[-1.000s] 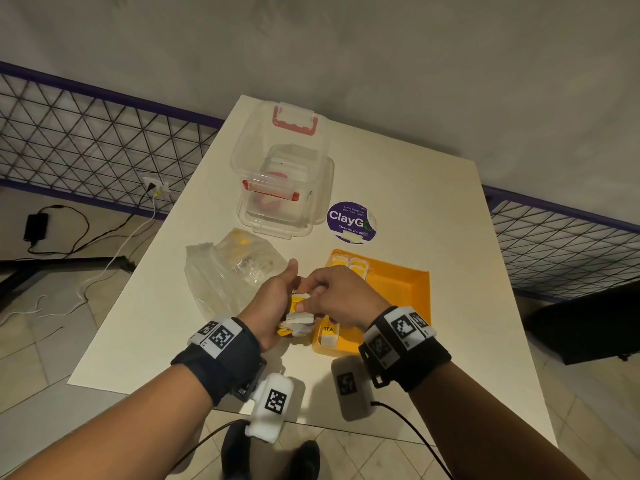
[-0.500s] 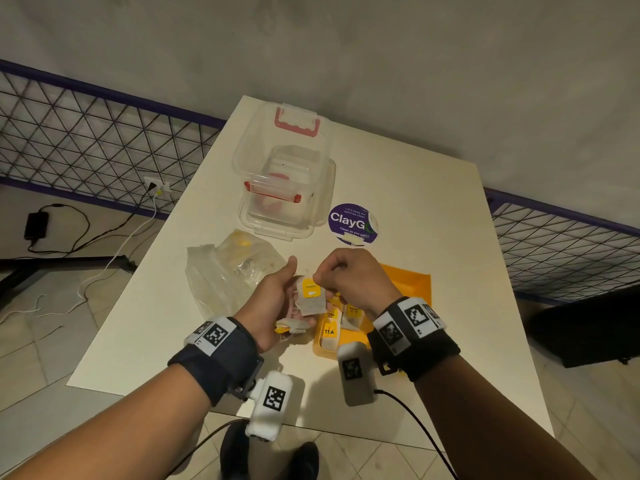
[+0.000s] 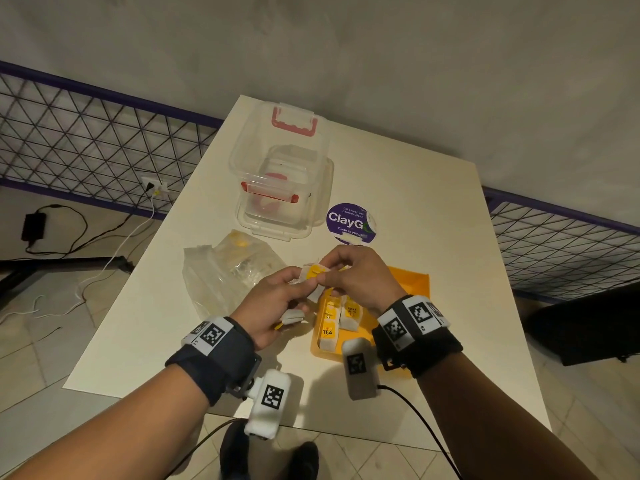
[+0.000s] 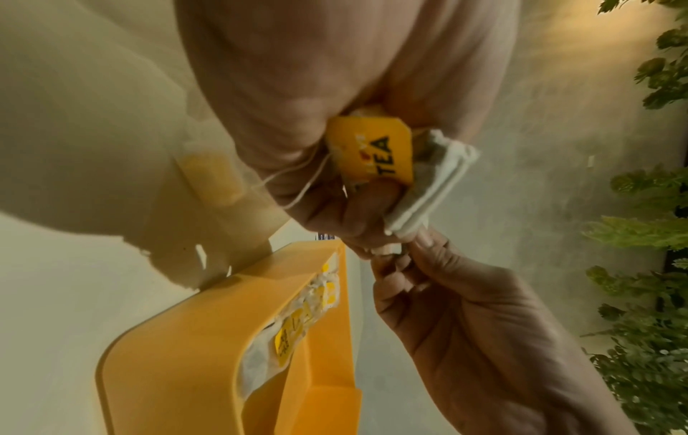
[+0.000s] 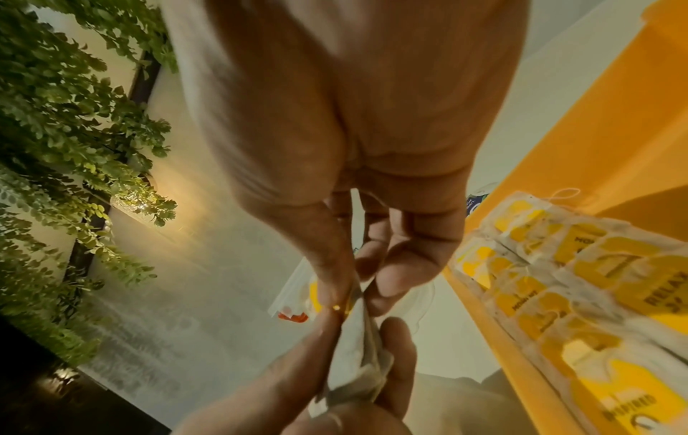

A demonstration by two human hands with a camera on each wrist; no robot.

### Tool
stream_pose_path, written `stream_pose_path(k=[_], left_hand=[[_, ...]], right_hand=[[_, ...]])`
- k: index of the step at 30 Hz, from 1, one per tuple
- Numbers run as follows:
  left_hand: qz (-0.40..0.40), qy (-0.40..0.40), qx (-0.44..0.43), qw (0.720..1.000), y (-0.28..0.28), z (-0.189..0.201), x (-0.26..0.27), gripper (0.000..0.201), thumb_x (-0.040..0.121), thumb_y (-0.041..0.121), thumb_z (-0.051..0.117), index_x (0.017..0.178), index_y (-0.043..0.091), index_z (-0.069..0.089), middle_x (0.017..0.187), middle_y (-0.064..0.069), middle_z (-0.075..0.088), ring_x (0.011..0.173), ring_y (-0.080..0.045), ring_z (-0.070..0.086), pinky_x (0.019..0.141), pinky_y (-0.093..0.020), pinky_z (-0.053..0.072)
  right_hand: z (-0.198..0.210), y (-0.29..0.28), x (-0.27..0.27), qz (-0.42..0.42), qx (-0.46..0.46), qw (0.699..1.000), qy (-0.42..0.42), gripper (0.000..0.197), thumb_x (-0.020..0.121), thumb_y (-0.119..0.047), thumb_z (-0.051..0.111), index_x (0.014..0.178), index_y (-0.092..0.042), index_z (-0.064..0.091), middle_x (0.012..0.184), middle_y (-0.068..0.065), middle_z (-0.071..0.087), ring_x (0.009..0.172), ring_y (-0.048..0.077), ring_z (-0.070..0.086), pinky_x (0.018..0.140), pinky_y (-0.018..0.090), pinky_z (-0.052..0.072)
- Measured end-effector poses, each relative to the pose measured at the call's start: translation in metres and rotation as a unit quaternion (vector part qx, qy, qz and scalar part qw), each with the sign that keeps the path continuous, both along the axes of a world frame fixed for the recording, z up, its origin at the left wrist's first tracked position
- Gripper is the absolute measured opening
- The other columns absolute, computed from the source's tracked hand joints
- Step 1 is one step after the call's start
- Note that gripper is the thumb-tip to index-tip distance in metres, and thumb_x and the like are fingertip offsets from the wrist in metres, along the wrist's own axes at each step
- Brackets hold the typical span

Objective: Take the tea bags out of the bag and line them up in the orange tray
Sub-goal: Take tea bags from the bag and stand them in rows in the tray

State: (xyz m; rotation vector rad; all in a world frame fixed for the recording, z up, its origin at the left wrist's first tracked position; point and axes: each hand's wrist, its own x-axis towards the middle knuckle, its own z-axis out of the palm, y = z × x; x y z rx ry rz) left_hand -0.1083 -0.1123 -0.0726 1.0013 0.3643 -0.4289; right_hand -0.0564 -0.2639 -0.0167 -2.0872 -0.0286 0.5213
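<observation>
Above the table, my left hand (image 3: 297,289) grips a small bunch of tea bags (image 4: 432,188); one yellow tag reads "TEA" (image 4: 376,153). My right hand (image 3: 325,272) pinches the top of one tea bag (image 3: 316,271) between thumb and fingers, and the left thumb still touches it. The wrist view shows that bag (image 5: 353,338) hanging from the pinch. The orange tray (image 3: 414,282) lies under my right wrist, with several tea bags (image 3: 341,318) lined up at its left side. The clear plastic bag (image 3: 221,271) lies crumpled to the left.
An open clear container with red clips (image 3: 280,192) stands at the back of the white table (image 3: 433,209). A round purple ClayGo sticker (image 3: 349,220) sits beside it. Wire fencing and floor cables lie beyond the table's left edge.
Both hands have risen from the tray's near-left corner. My right hand has drawn one yellow-tagged tea bag up out of the bunch in my left hand.
</observation>
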Motion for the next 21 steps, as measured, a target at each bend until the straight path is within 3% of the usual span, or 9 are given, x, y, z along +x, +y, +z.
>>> stream_pose_path(k=[3, 6, 11, 14, 17, 19, 21], left_hand=[[0.001, 0.023, -0.053, 0.998, 0.001, 0.003, 0.000, 0.008, 0.093, 0.019, 0.061, 0.095, 0.012, 0.063, 0.081, -0.005, 0.064, 0.046, -0.013, 0.052, 0.034, -0.016, 0.036], [0.010, 0.051, -0.100, 0.994, 0.003, 0.007, 0.001, 0.017, 0.093, 0.019, 0.053, 0.089, 0.010, 0.066, 0.083, -0.007, 0.069, 0.044, -0.015, 0.051, 0.035, -0.016, 0.038], [0.012, 0.032, -0.055, 0.998, 0.003, 0.000, 0.001, 0.014, 0.094, 0.009, 0.052, 0.099, 0.008, 0.065, 0.091, -0.012, 0.068, 0.045, -0.015, 0.051, 0.038, -0.017, 0.041], [0.006, 0.027, -0.035, 0.999, 0.003, -0.003, 0.003, 0.009, 0.096, 0.012, 0.053, 0.100, 0.010, 0.060, 0.091, -0.014, 0.068, 0.047, -0.015, 0.050, 0.038, -0.017, 0.039], [0.003, 0.020, -0.014, 1.000, 0.006, -0.007, 0.003, 0.006, 0.097, 0.014, 0.054, 0.097, 0.011, 0.059, 0.093, -0.014, 0.067, 0.048, -0.014, 0.050, 0.036, -0.016, 0.035], [0.008, 0.018, -0.009, 1.000, 0.007, -0.009, 0.002, 0.007, 0.097, 0.014, 0.053, 0.098, 0.010, 0.059, 0.094, -0.015, 0.067, 0.049, -0.014, 0.050, 0.037, -0.016, 0.036], [0.011, 0.019, -0.007, 1.000, 0.008, -0.010, 0.002, 0.007, 0.097, 0.013, 0.053, 0.099, 0.009, 0.058, 0.095, -0.016, 0.066, 0.048, -0.015, 0.049, 0.037, -0.017, 0.037]], right_hand=[[-0.001, -0.002, 0.003, -0.003, -0.004, 1.000, -0.008, 0.014, 0.081, -0.001, 0.075, 0.094, -0.005, 0.071, 0.080, 0.012, 0.065, 0.069, 0.020, 0.063, 0.069, 0.038, 0.059], [0.001, -0.004, 0.005, -0.003, -0.012, 1.000, -0.014, 0.017, 0.082, -0.001, 0.072, 0.096, -0.011, 0.073, 0.089, 0.013, 0.072, 0.069, 0.017, 0.066, 0.065, 0.032, 0.058], [0.003, -0.011, 0.007, -0.017, 0.000, 1.000, -0.023, 0.019, 0.083, 0.001, 0.071, 0.094, -0.014, 0.073, 0.090, 0.010, 0.076, 0.070, 0.018, 0.069, 0.056, 0.021, 0.054], [0.006, -0.019, 0.007, -0.025, -0.007, 0.999, -0.047, 0.017, 0.085, 0.000, 0.070, 0.093, -0.015, 0.073, 0.086, 0.009, 0.074, 0.068, 0.015, 0.067, 0.059, 0.023, 0.057], [0.009, -0.034, 0.010, -0.057, -0.003, 0.997, -0.052, 0.010, 0.084, -0.002, 0.073, 0.093, -0.006, 0.073, 0.082, 0.014, 0.074, 0.067, 0.017, 0.067, 0.059, 0.023, 0.056], [0.007, -0.044, 0.013, -0.063, -0.054, 0.993, -0.080, 0.006, 0.082, -0.006, 0.076, 0.086, -0.007, 0.073, 0.076, 0.011, 0.073, 0.066, 0.016, 0.067, 0.060, 0.022, 0.053], [0.005, -0.052, 0.013, -0.022, -0.167, 0.978, -0.125, 0.009, 0.082, -0.009, 0.074, 0.076, -0.015, 0.071, 0.070, -0.003, 0.068, 0.066, 0.008, 0.061, 0.061, 0.020, 0.045]])
